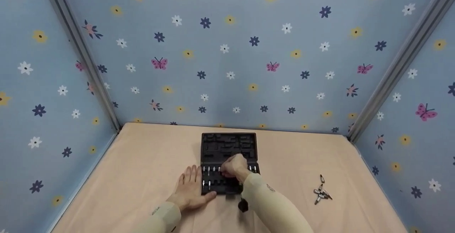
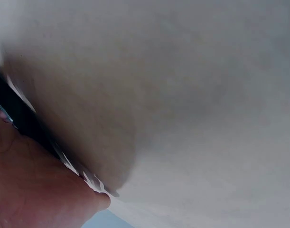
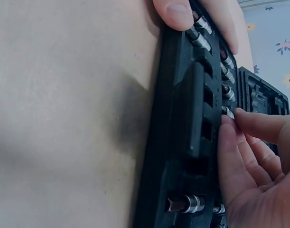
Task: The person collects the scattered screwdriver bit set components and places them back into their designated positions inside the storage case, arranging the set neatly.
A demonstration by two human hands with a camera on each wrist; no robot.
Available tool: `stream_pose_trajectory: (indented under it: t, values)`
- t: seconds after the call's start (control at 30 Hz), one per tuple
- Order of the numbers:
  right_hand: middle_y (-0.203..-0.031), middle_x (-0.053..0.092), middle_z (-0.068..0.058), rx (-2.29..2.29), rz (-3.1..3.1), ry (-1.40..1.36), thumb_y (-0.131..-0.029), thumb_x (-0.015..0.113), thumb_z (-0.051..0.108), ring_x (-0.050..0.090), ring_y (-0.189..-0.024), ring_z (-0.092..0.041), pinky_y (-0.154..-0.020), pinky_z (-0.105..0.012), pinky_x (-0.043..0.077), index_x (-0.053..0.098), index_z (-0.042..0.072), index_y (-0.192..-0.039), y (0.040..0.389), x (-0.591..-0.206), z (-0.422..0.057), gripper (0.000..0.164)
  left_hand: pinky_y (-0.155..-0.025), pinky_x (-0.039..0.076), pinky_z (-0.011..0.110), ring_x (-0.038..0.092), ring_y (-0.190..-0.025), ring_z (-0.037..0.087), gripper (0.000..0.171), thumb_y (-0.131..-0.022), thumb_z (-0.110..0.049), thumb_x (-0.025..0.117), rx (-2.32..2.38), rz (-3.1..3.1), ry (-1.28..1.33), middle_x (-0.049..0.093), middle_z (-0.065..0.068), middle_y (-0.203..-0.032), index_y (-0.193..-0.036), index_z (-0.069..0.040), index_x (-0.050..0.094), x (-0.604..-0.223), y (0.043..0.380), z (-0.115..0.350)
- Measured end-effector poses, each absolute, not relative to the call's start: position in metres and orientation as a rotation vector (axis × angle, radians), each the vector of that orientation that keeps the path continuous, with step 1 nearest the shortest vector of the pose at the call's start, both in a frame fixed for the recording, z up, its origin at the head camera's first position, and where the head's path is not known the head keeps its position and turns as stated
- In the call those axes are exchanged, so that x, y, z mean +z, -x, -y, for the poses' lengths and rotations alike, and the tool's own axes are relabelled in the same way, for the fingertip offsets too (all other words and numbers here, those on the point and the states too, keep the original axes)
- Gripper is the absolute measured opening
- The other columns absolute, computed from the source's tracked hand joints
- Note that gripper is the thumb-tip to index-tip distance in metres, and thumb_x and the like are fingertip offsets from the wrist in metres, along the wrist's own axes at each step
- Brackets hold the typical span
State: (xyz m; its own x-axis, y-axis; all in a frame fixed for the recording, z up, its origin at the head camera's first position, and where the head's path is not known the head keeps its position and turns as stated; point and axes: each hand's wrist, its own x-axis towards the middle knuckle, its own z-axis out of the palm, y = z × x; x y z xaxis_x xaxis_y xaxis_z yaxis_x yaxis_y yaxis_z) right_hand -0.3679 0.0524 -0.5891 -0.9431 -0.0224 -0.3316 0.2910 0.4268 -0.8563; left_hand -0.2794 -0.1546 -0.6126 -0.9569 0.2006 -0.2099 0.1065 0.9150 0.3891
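A black plastic case (image 1: pixel 231 190) lies unfolded, its lid (image 1: pixel 227 141) toward the back wall. Silver bit sockets (image 3: pixel 227 91) sit in slots along its upper row, and others (image 3: pixel 194 203) fill some lower slots. My right hand (image 1: pixel 235 164) reaches over the upper row. Between thumb and fingertips it pinches a bit socket (image 3: pixel 227 112), partly hidden, at that row. My left hand (image 1: pixel 190 191) lies along the case's left side with fingers straight. Its thumb (image 3: pixel 177 14) rests on the near left corner.
Several loose bit sockets (image 1: pixel 320 194) lie in a small pile on the cloth-covered table (image 1: pixel 284 155) to the right. A dark object (image 1: pixel 243 205) is by the case's near edge, beside my right forearm. Flower-patterned walls (image 1: pixel 227 48) close off the back and sides.
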Motion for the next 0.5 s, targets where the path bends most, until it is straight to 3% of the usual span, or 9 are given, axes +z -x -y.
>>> stream_pose_trajectory:
  t: [0.23, 0.5]
  values:
    - [-0.093, 0.086, -0.01, -1.589, -2.329, -0.234, -0.097, 0.082, 0.0, 0.084, -0.082, -0.018, -0.078, -0.037, 0.072, 0.084, 0.005, -0.094, 0.355, -0.574, -0.056, 0.007, -0.142, 0.011, 0.072, 0.008, -0.176, 0.056, 0.129, -0.099, -0.083, 0.06, 0.568, -2.83, -0.229, 0.009, 0.036, -0.186, -0.176, 0.009, 0.013, -0.614, 0.281, 0.156]
    - [-0.099, 0.087, -0.013, -1.635, -2.24, -0.146, -0.096, 0.087, 0.008, 0.086, -0.087, -0.024, -0.079, -0.04, 0.073, 0.084, 0.004, -0.102, 0.345, -0.568, -0.075, 0.008, -0.141, 0.009, 0.074, 0.008, -0.175, 0.056, 0.13, -0.098, -0.083, 0.061, 0.585, -2.818, -0.226, 0.009, 0.036, -0.186, -0.177, 0.008, 0.012, -0.615, 0.281, 0.155]
